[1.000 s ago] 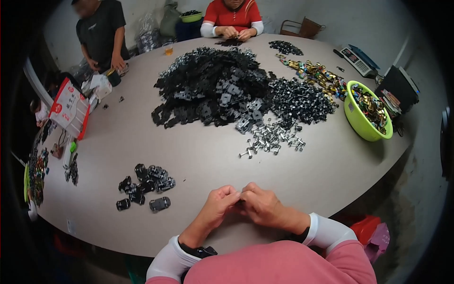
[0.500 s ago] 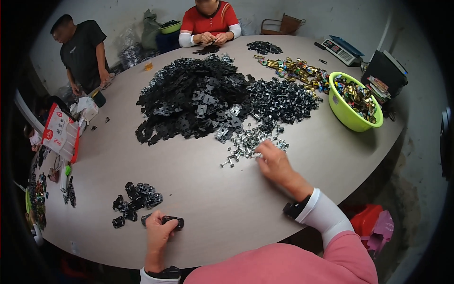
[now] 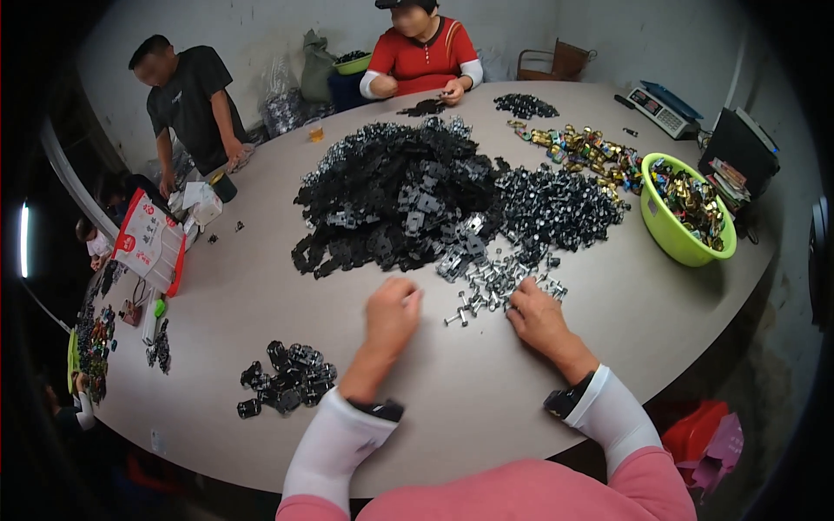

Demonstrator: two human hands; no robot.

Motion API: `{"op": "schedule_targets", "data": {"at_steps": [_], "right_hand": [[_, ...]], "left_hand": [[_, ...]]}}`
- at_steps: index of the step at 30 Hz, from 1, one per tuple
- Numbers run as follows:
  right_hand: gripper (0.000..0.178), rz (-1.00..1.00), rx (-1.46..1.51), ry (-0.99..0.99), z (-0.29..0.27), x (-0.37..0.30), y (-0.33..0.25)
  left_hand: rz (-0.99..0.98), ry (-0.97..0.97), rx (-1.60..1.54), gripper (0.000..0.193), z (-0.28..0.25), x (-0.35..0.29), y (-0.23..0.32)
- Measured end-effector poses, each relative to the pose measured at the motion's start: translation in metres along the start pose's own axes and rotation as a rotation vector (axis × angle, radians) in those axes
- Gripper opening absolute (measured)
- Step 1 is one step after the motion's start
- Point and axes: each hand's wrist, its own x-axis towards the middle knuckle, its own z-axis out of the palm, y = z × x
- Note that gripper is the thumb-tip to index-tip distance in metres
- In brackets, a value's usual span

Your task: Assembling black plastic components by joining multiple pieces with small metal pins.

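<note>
My right hand [image 3: 543, 321] rests at the near edge of a small pile of silver axles with black wheels [image 3: 486, 291], its fingers drawn together and bent down into them. What the fingertips hold is hidden. My left hand [image 3: 393, 317], slightly blurred, hovers over the table left of the axles. Its fingers are curled inward, and anything inside them is out of sight. Beyond both hands rises a large heap of flat black plastic toy-car bases [image 3: 382, 191]. Left of my left forearm lies a cluster of black car chassis pieces [image 3: 291, 382].
More wheel axles [image 3: 556, 208] adjoin the heap's right side. A green bowl [image 3: 665, 221] of shiny gold parts stands at right, near a scale [image 3: 656, 113]. A red-and-white box [image 3: 152, 239] is at left. Two people work across the table, one in red [image 3: 426, 56], one in black [image 3: 195, 104].
My left hand has left the black chassis pieces by the near edge and moved up and right toward the axles. My right hand stays at the axle pile. The view has shifted left.
</note>
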Motion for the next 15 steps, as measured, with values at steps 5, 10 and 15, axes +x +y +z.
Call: {"op": "schedule_targets", "data": {"at_steps": [5, 10, 15], "right_hand": [[0.015, 0.045, 0.025, -0.01, -0.001, 0.002, -0.006], [0.017, 0.004, 0.062, 0.001, -0.006, 0.003, -0.005], [0.023, -0.01, 0.059, -0.041, -0.029, -0.005, -0.004]], "left_hand": [[-0.174, -0.064, 0.363, 0.024, 0.078, 0.06, 0.007], [-0.286, -0.011, 0.143, 0.026, 0.071, 0.07, -0.003], [-0.628, -0.155, -0.809, 0.018, 0.009, 0.027, 0.027]]}}
